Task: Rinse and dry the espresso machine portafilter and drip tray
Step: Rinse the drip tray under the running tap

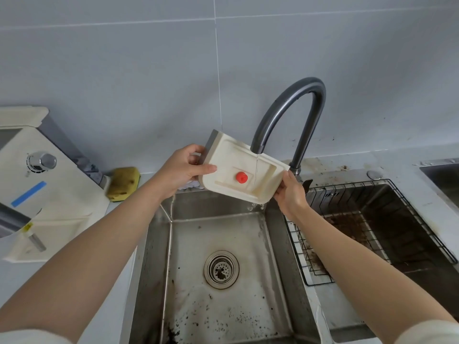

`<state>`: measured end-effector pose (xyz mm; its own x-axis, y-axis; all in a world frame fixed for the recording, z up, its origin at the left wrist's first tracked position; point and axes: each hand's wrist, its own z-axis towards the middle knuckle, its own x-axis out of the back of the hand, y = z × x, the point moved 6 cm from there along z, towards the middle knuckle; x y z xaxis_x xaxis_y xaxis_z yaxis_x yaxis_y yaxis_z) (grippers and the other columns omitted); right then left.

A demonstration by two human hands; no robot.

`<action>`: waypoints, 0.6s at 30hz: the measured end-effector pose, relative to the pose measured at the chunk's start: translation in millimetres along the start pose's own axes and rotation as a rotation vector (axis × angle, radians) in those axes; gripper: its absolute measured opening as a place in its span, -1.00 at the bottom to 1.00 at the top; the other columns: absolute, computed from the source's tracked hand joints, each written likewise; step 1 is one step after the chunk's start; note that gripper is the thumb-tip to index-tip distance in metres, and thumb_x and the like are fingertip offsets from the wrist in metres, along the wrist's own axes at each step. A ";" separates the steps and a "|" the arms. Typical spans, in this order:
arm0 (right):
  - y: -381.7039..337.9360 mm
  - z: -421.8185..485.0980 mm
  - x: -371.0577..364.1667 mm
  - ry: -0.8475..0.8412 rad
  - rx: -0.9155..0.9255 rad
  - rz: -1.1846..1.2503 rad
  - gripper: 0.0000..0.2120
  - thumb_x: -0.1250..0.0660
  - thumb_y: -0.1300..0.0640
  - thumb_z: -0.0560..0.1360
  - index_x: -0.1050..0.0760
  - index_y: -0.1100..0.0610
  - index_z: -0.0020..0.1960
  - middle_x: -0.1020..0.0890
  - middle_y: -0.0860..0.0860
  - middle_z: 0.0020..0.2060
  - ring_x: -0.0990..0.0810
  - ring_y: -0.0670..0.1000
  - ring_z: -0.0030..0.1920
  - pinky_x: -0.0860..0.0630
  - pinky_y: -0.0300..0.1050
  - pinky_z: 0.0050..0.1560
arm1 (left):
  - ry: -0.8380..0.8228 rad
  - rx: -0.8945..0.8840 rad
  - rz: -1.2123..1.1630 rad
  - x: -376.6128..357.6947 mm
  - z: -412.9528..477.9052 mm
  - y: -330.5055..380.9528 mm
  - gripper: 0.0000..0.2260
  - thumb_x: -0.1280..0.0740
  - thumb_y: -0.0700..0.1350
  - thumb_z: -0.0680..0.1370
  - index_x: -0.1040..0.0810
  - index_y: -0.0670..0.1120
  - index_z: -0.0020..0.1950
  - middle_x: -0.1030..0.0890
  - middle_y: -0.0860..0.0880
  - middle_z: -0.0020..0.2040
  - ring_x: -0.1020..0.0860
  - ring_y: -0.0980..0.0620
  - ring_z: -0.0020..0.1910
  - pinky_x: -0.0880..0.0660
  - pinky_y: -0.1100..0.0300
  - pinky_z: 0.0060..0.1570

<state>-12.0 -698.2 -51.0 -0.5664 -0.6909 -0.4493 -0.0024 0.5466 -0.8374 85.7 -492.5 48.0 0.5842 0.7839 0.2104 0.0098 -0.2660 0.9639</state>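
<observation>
Cream drip tray (pixel 238 170) sat mid-frame, tilted under the faucet (pixel 293 115)'s thin stream; left hand (pixel 183 167) and right hand (pixel 290 192) both clamped its 2 ends.

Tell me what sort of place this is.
Most likely a home kitchen or small coffee corner. A stainless double sink with a gooseneck tap sits below a grey tiled wall, and a cream espresso machine stands on the counter beside a yellow sponge.
</observation>
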 end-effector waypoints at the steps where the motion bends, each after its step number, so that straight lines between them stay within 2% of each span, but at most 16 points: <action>1: 1.0 0.5 -2.2 -0.009 -0.006 0.006 -0.65 0.06 0.14 0.65 -0.27 0.14 0.40 -0.50 0.05 0.15 -0.53 -0.02 0.04 -0.47 -0.10 0.11 | 0.010 -0.004 0.012 2.4 -0.6 0.1 -0.75 -0.40 -0.29 0.43 -0.47 0.03 -0.04 -0.61 -0.03 -0.13 -0.60 0.04 -0.18 -0.56 0.24 -0.25; 3: 3.3 0.8 -6.2 -0.026 -0.015 0.017 -0.65 0.07 0.14 0.65 -0.26 0.14 0.39 -0.53 0.02 0.08 -0.53 -0.03 0.02 -0.48 -0.11 0.08 | 0.028 -0.006 0.031 6.5 -1.9 0.6 -0.76 -0.41 -0.28 0.43 -0.48 -0.02 0.00 -0.61 -0.02 -0.14 -0.60 0.05 -0.19 -0.53 0.26 -0.21; 5: 7.0 0.4 -8.5 -0.034 -0.024 0.022 -0.65 0.07 0.13 0.65 -0.27 0.14 0.39 -0.54 0.00 0.04 -0.52 -0.03 0.02 -0.48 -0.11 0.07 | 0.031 -0.002 0.049 7.9 -3.6 1.1 -0.72 -0.41 -0.27 0.43 -0.46 -0.08 0.08 -0.61 -0.02 -0.14 -0.59 0.05 -0.18 -0.53 0.30 -0.27; 8: 14.4 -0.1 -8.0 -0.020 -0.054 0.022 -0.63 0.06 0.11 0.65 -0.26 0.17 0.40 -0.52 0.06 0.14 -0.52 -0.01 0.03 -0.49 -0.09 0.06 | 0.026 0.007 0.042 7.5 -6.3 1.6 -0.70 -0.40 -0.28 0.44 -0.45 -0.11 0.12 -0.59 -0.04 -0.14 -0.58 0.04 -0.17 -0.56 0.32 -0.37; 10: 18.2 -0.3 -6.2 -0.011 -0.076 0.026 -0.61 0.05 0.10 0.65 -0.24 0.17 0.43 -0.48 0.09 0.21 -0.52 0.01 0.05 -0.50 -0.09 0.03 | 0.025 0.011 0.059 6.9 -7.0 1.7 -0.70 -0.41 -0.27 0.44 -0.45 -0.10 0.11 -0.59 -0.03 -0.12 -0.58 0.02 -0.14 -0.60 0.26 -0.31; 13: 20.3 -1.1 -2.6 0.009 -0.090 -0.026 -0.62 0.04 0.10 0.65 -0.26 0.17 0.42 -0.50 0.09 0.19 -0.52 0.03 0.05 -0.51 -0.09 -0.01 | 0.027 0.025 0.095 5.7 -7.2 1.1 -0.71 -0.40 -0.24 0.45 -0.44 -0.08 0.12 -0.59 -0.02 -0.08 -0.59 0.00 -0.08 -0.60 0.11 -0.14; 15: 21.7 -2.4 1.5 0.036 -0.106 -0.124 -0.62 0.02 0.09 0.64 -0.30 0.18 0.39 -0.53 0.08 0.11 -0.54 0.03 0.00 -0.52 -0.05 -0.02 | 0.032 0.045 0.090 5.2 -7.2 -0.7 -0.73 -0.39 -0.20 0.47 -0.44 -0.08 0.13 -0.59 -0.03 -0.06 -0.59 0.00 -0.08 -0.59 0.09 -0.12; 18: 25.1 -5.0 8.7 0.062 -0.154 -0.296 -0.63 -0.01 0.08 0.63 -0.33 0.17 0.37 -0.54 0.09 0.08 -0.56 0.07 -0.04 -0.51 0.10 0.09 | 0.039 0.089 0.086 4.1 -6.9 -6.4 -0.74 -0.37 -0.13 0.49 -0.44 -0.09 0.15 -0.59 -0.03 -0.05 -0.59 0.02 -0.09 -0.60 0.13 -0.15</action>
<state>-21.1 -688.1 -74.3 -0.5711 -0.8031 -0.1699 -0.2964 0.3947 -0.8697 82.4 -483.7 43.9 0.5537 0.7770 0.2995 0.0345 -0.3807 0.9240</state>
